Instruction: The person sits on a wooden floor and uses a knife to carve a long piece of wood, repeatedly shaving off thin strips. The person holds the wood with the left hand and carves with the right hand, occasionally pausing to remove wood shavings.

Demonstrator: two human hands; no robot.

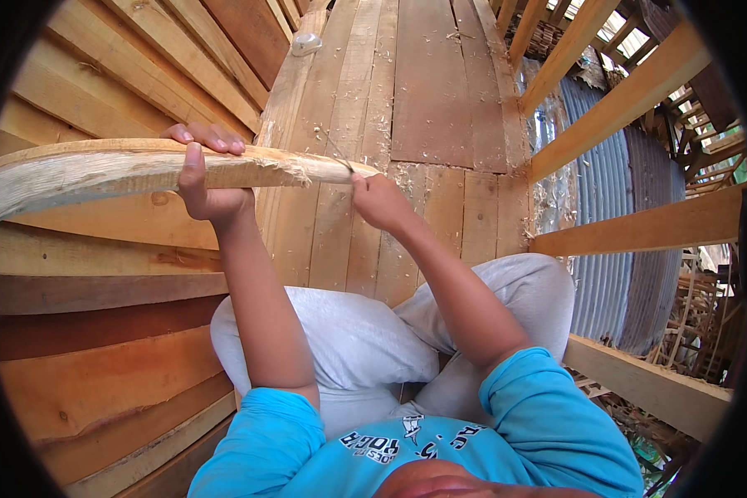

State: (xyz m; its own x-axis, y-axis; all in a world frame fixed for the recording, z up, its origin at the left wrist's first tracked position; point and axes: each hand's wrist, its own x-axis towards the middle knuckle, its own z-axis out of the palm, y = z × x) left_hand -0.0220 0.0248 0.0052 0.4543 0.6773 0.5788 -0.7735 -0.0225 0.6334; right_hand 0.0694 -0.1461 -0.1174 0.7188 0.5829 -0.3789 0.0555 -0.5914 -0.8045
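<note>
A long, curved piece of pale wood (100, 176) runs from the left edge to the middle, raised above the floor, its near side rough and freshly cut. Around it closes my left hand (224, 202), thumb on the near side and fingers over the far side. My right hand (379, 202) is a closed fist at the narrow right end of the wood. From that fist a thin, dark knife blade (335, 148) points away and to the left, across the wood's tip. The knife's handle is hidden in my fingers.
Wood shavings lie scattered over the plank floor (440, 91). A small clear object (305, 44) rests at the far left. Stacked board walls (108, 382) rise on my left. Wooden railings (639, 224) stand on the right, with corrugated metal sheets (598, 199) beyond. My crossed legs (357, 332) are close below.
</note>
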